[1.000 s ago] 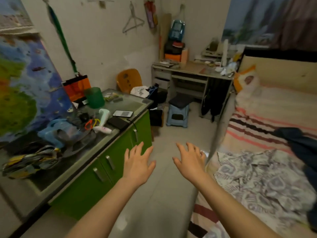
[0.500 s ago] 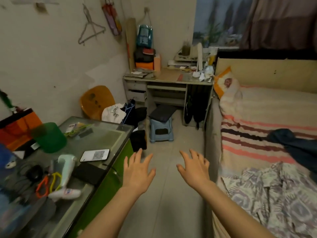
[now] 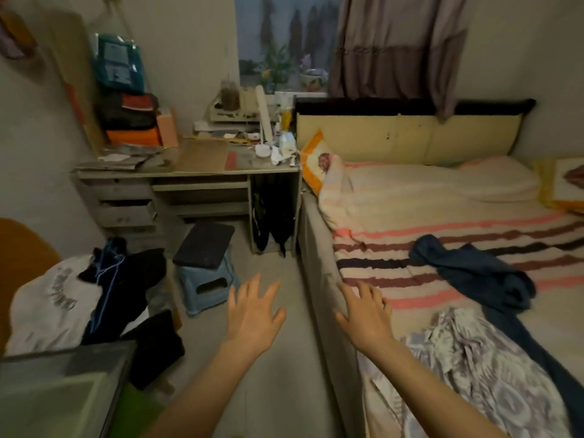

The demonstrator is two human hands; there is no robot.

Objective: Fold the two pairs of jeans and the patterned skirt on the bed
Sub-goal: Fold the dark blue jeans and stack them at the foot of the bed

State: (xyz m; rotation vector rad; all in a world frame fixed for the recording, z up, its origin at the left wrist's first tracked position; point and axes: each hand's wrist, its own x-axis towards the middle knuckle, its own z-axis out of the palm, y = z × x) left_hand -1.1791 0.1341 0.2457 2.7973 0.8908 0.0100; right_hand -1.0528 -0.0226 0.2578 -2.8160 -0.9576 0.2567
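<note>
Dark blue jeans (image 3: 477, 273) lie crumpled on the striped bed (image 3: 410, 213) at the right, trailing toward the lower right corner. I cannot tell where one pair ends and another begins. The patterned skirt (image 3: 474, 365), grey and lilac, is spread at the bed's near edge. My left hand (image 3: 252, 314) hovers over the floor with fingers apart and holds nothing. My right hand (image 3: 366, 314) is spread over the bed's left edge, just left of the skirt, and is also bare.
A blue stool (image 3: 205, 273) stands on the floor ahead. Behind it is a cluttered desk (image 3: 189, 172). A pile of clothes (image 3: 88, 295) lies on a chair at the left. A glass-topped cabinet (image 3: 60, 393) fills the lower left. Pillows (image 3: 319, 159) lean at the headboard.
The view has swung right and forward, from the green cabinet to the bed. Both hands stay spread and have drifted right, the right one now over the bed's edge.
</note>
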